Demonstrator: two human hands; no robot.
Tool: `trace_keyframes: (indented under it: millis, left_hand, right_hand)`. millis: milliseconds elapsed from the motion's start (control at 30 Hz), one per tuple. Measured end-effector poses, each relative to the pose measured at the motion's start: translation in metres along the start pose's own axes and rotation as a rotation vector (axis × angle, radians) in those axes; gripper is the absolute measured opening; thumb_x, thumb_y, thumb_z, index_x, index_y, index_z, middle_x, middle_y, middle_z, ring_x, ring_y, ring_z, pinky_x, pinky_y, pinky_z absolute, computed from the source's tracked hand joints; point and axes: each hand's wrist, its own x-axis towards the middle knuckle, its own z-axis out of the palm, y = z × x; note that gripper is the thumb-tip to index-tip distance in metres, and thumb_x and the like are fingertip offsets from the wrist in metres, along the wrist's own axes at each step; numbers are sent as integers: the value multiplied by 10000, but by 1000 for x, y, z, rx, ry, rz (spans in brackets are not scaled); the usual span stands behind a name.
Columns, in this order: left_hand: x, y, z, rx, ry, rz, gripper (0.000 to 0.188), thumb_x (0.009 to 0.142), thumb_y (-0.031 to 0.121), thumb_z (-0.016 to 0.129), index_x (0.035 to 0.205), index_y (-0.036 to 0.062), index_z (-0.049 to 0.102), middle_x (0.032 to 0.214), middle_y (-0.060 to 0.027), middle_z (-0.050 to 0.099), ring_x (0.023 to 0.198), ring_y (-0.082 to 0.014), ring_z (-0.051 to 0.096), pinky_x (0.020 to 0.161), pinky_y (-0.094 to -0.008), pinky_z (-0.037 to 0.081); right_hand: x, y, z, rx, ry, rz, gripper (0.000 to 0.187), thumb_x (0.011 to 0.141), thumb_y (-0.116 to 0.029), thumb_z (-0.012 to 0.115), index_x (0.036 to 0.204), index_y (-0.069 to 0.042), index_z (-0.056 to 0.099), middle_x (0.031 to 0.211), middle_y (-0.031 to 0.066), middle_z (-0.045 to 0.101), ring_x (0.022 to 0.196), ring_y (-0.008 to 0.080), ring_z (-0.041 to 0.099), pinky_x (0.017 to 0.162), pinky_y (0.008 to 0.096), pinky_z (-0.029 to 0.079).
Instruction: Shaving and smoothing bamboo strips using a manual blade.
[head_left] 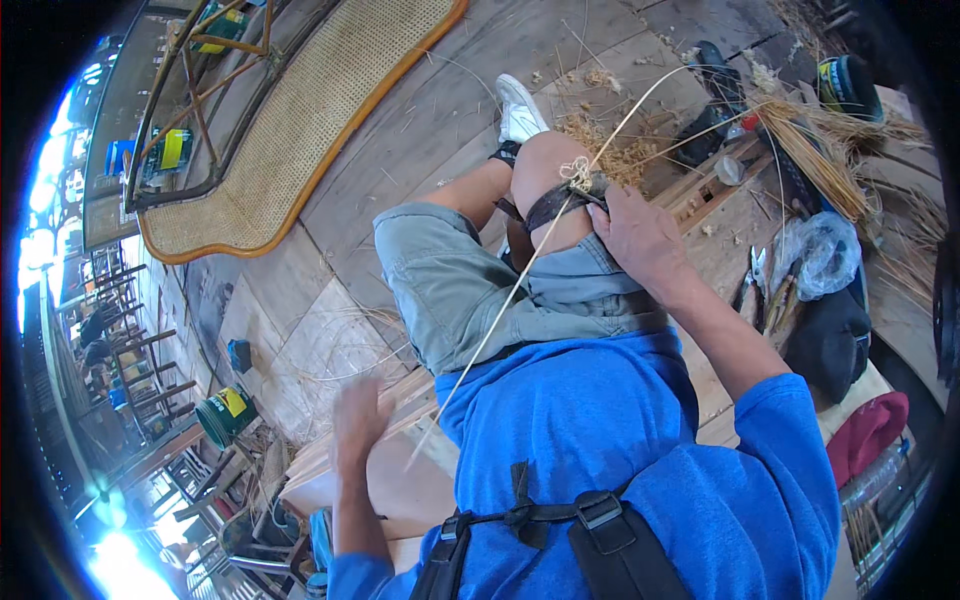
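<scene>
Cane strip (pixel 518 284) runs slantwise across the seated person's lap, from above the raised knee, over a dark cloth band (pixel 548 208) around that leg, down toward the left forearm. Right hand (pixel 642 235) lies at the band, thumb side against the cloth; its fingertips are hidden, so I cannot tell whether they pinch the strip. Left hand (pixel 360 418), blurred, is near the strip's lower end; its grip cannot be told either. Pale curls (pixel 578 173) sit on the band. Rightward are pliers (pixel 757 268) and 1 clear plastic bag (pixel 829 256).
</scene>
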Motion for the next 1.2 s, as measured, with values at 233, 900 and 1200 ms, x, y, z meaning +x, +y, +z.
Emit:
trace_keyframes:
  millis: [233, 900, 1200]
  left_hand:
    - [187, 199, -39, -492, 111, 110, 367, 883, 355, 452, 779, 20, 562, 772, -235, 595, 766, -404, 579, 654, -467, 448]
    - [-93, -123, 85, 157, -630, -275, 355, 820, 353, 550, 787, 5, 613, 774, -203, 622, 716, -339, 602, 693, -432, 466]
    - [185, 179, -53, -466, 43, 103, 354, 870, 364, 480, 757, 44, 583, 793, -188, 611, 762, -376, 587, 658, -454, 450]
  right_hand:
    - [1, -13, -4, 77, -75, 47, 266, 871, -308, 484, 903, -44, 500, 866, 194, 576, 789, 389, 578, 693, 475, 459]
    - [7, -2, 0, -17, -48, 42, 272, 858, -316, 513, 877, -45, 506, 826, 185, 582, 735, 365, 598, 625, 445, 485]
    - [-1, -9, -3, -3, -35, 63, 275, 865, -308, 500, 902, -36, 506, 863, 195, 581, 761, 376, 595, 651, 459, 481]
